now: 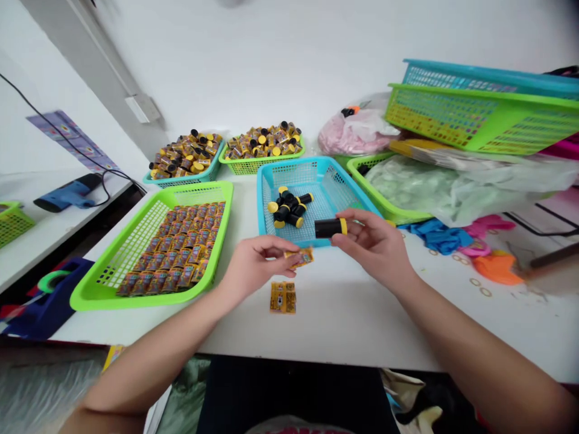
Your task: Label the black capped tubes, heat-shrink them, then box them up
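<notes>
In the head view, my left hand (266,256) pinches a small yellow-brown printed label sleeve (304,257) between thumb and fingers. My right hand (375,244) grips a black tube with a yellow cap (329,228) by its capped end, the black end pointing left toward the label sleeve. The two items are close but apart. Flat on the white table below my left hand lies another piece of the printed labels (283,298). Behind my hands, a blue basket (312,166) holds a small heap of similar black tubes (289,208) with yellow caps.
At left, a green basket (221,241) holds rows of labelled tubes (174,250). Two fuller baskets of labelled tubes (265,141) stand against the wall. Stacked baskets (479,114) and plastic bags (416,181) crowd the right, near loose balloons (434,235). A blue heat gun (72,191) lies far left.
</notes>
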`<move>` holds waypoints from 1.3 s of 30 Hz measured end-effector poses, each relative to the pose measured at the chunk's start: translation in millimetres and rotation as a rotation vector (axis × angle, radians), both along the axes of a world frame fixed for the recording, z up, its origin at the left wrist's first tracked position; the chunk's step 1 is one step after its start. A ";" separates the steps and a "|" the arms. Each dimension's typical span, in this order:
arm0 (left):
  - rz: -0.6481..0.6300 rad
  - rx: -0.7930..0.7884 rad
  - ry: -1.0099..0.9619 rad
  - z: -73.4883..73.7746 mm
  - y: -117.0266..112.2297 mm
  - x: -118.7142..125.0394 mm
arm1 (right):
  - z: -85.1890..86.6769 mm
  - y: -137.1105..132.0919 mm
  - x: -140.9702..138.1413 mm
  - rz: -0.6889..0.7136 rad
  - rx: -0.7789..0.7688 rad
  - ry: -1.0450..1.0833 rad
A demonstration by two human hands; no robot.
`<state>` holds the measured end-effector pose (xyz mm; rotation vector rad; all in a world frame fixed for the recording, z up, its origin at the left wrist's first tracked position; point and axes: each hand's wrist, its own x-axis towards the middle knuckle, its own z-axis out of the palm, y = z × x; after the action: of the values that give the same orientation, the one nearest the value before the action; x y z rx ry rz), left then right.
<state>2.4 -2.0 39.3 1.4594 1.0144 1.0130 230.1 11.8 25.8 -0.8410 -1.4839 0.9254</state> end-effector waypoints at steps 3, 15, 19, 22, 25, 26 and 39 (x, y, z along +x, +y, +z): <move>0.050 -0.157 -0.157 -7.0 9.5 8.0 | 1.0 -5.7 -1.9 0.018 -0.053 0.038; -0.038 -0.260 -0.235 -23.1 -3.3 2.4 | -6.4 -7.2 -1.8 0.278 -0.218 0.076; -0.069 -0.288 -0.252 -22.7 -2.9 1.9 | -5.3 -7.8 -1.1 0.314 -0.194 0.103; -0.111 -0.288 -0.258 -22.2 -3.4 0.7 | -4.6 -8.2 -0.8 0.348 -0.207 0.080; -0.168 -0.270 -0.235 -21.9 -4.0 -0.6 | -3.0 -8.8 -1.5 0.364 -0.216 0.039; -0.184 -0.254 -0.222 -22.1 -4.0 -0.9 | -2.2 -9.1 -2.0 0.358 -0.208 0.020; -0.199 0.106 0.068 -36.6 -3.6 -1.2 | -8.1 -20.1 -19.4 0.254 0.070 -0.308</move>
<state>1.2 -5.6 2.6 1.6562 0.8541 0.8892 210.7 -8.4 17.6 -0.7800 -1.9128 0.9520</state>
